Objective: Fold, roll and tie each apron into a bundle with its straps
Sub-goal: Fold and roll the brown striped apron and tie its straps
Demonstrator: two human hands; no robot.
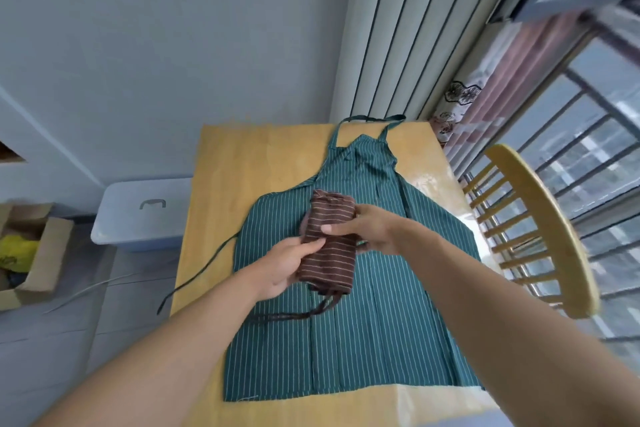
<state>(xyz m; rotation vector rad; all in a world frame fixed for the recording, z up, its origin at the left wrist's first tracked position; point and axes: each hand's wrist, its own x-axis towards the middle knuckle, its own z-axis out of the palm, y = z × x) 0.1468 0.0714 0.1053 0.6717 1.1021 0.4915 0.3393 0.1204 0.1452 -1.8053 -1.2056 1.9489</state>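
A brown striped apron [329, 246] is rolled into a thick bundle and held above a green striped apron [377, 315]. The green apron lies flat and spread out on the wooden table [242, 163], its neck loop at the far edge. My left hand [284, 267] grips the bundle's left side. From the right, my right hand [360, 227] holds the bundle with its thumb across the top. Brown straps [294, 315] dangle from the bundle's near end onto the green cloth. One green waist strap [197, 274] trails off the table's left edge.
A wooden spindle-back chair [533, 229] stands close at the table's right side, in front of a barred window. On the floor to the left sit a pale blue lidded storage box [138, 215] and an open cardboard box [27, 253]. Grey curtains hang behind the table.
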